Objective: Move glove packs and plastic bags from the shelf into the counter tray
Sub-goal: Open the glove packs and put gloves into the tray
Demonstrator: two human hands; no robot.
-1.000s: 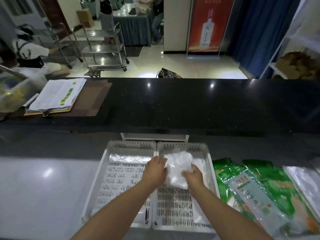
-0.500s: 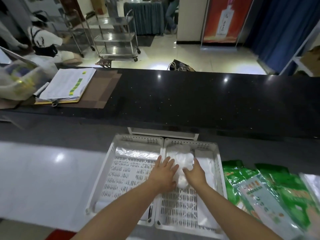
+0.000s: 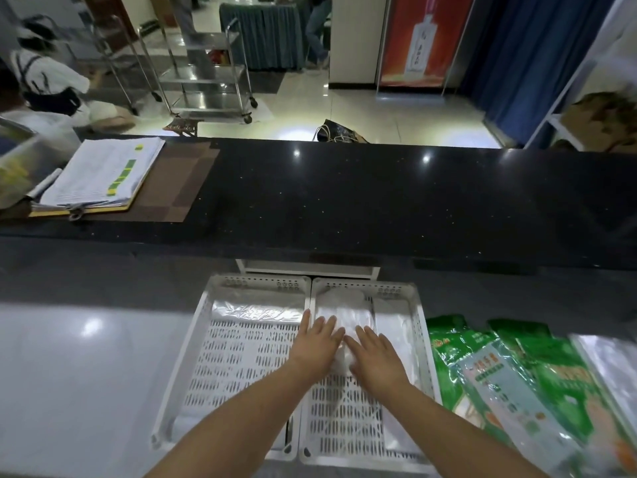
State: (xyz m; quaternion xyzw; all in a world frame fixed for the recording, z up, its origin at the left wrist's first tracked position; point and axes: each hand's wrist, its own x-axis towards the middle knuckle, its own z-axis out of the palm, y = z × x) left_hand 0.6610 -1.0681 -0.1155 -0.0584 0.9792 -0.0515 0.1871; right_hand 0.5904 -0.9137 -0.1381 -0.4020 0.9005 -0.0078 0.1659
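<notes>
Two white slotted trays sit side by side, rims touching, near the front edge of the pale surface (image 3: 86, 374). In the far half of the right tray (image 3: 423, 343) lies a clear plastic pack (image 3: 344, 313). The view is too soft to say whether it holds gloves or bags. Both hands rest on its near end. The left hand (image 3: 319, 346) lies across the trays' shared rims, and the right hand (image 3: 374, 357) is just beside it. The fingers of both are straight and spread, pressing flat and gripping nothing. A second clear bag (image 3: 393, 322) lies along that tray's right wall. A crinkled plastic bag (image 3: 256, 310) fills the far end of the left tray (image 3: 258, 282). Green packs (image 3: 482, 367) overlap on the surface just right of the trays, toward its right edge. Beyond the trays, a clipboard of papers (image 3: 100, 177) lies at the left end of the black upper surface (image 3: 379, 201).
</notes>
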